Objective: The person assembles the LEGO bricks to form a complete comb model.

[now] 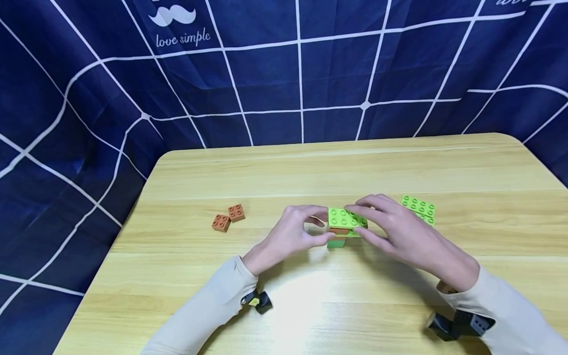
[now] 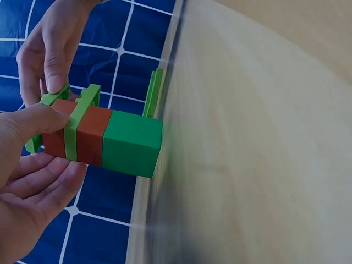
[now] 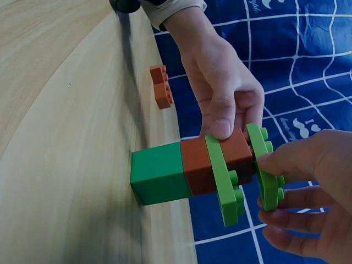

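Squarely upright on the pale, wood-grained worktop [image 1: 177, 286] stands a tower of smooth plastic bricks [image 2: 92, 135]: a boxy dark-green block [image 3: 159, 173], a rust-orange brick [image 3: 198, 168], a thin lime-green plate [image 3: 221, 184], then an upper rust-orange brick [image 3: 236, 154]. The left hand [image 1: 290, 231] pinches the tower's upper part; the right hand [image 1: 399, 234] grips the studded lime-green top plate [image 1: 339, 219], a slim gap beneath it. Two square rust-orange bricks [image 1: 221, 223] lie leftward.

The right hand [image 3: 313, 190] pinches the lime top plate [image 3: 269, 187] of a standing toy-brick tower [image 3: 199, 165]; the left hand [image 3: 217, 80] holds its orange upper brick [image 3: 236, 154]. Two orange bricks [image 3: 161, 94] lie near the edge of the counter [image 3: 66, 126].
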Available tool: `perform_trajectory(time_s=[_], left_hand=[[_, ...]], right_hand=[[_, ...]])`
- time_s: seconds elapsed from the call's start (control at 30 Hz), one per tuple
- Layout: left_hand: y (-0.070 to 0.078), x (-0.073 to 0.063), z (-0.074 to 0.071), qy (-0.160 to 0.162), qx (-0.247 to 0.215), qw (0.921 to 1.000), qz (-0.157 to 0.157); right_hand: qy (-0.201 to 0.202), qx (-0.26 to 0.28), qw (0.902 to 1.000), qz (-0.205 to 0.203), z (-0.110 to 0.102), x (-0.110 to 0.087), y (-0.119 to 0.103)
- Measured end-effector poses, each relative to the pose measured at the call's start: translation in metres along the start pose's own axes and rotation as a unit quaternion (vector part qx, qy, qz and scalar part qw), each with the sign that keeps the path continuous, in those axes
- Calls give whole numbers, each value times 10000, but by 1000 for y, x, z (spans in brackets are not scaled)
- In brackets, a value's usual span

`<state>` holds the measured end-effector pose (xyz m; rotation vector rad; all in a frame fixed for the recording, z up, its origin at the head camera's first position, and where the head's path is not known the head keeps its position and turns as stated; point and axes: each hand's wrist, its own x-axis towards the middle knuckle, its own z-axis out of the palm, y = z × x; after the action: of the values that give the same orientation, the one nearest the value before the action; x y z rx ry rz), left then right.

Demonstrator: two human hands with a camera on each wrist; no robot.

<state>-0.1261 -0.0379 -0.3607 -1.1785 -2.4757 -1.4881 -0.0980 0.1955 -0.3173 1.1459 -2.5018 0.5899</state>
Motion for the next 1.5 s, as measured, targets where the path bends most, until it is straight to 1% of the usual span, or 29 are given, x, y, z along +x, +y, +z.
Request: perform_trajectory(time_s=[0.17,0.37,0.6,0.83,1.1,1.2,1.37,1.5], left_hand=[[-1,0,1,-14,-244,9990,-386],[-1,0,1,-18,-429,9977,-528],[0,0,0,-13,-437,9975,-556],[0,1,0,-29,-483,9974,-543],[-1,0,0,-44,-492,9971,-576],[-2,-1,0,-34,-468,9973,-572],[-2,-1,0,-11,-427,9977,-534],[-2,-1,0,-4,-430,9978,-506]], right_hand=[[-59,4,10000,-53,0,0,0],[-87,-30,9999,-142,-1,0,1],[-262,-44,9996,-28,-3,2,-1],[-134,-31,9999,-72,-1,3,-1],[-160,-86,9997,-163,-1,3,-1],[-48,-63,9998,-156,2,3,-1],[300,-16,9994,-180,6,7,-3],[472,48,9986,-223,9,10,-3]])
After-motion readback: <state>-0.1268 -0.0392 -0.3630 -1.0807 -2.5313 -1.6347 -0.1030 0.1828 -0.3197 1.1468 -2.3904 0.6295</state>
